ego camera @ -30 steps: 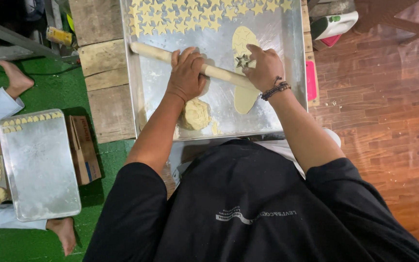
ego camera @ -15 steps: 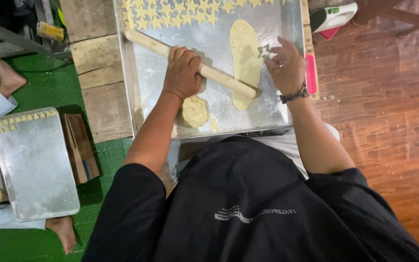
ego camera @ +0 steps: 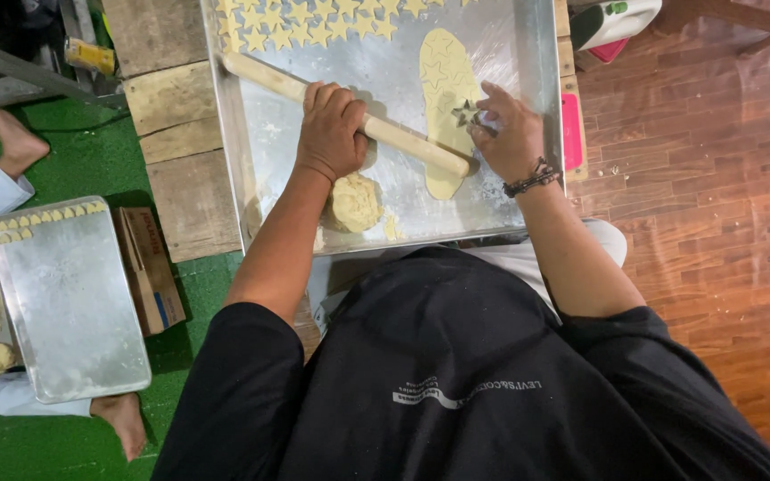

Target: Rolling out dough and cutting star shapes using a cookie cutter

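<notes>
My left hand (ego camera: 331, 129) grips a wooden rolling pin (ego camera: 403, 142) that lies slanted across a big metal tray (ego camera: 528, 53). My right hand (ego camera: 510, 134) holds a small star-shaped cutter (ego camera: 467, 114) against a long flattened strip of pale dough (ego camera: 446, 76), which shows star imprints. A lump of dough (ego camera: 354, 202) sits on the tray just below my left hand. Several cut dough stars (ego camera: 314, 22) lie in rows along the tray's far edge.
The tray rests on wooden planks (ego camera: 171, 142). At left, on green matting, another person's feet (ego camera: 11, 134) flank a smaller metal tray (ego camera: 64, 294) with a row of stars, beside a cardboard box (ego camera: 149, 267). Reddish wood floor (ego camera: 715, 223) lies at right.
My right hand left the rolling pin, took the star cutter and pressed it into the dough strip. My left hand kept the pin and swung it aside, slanted toward the left.
</notes>
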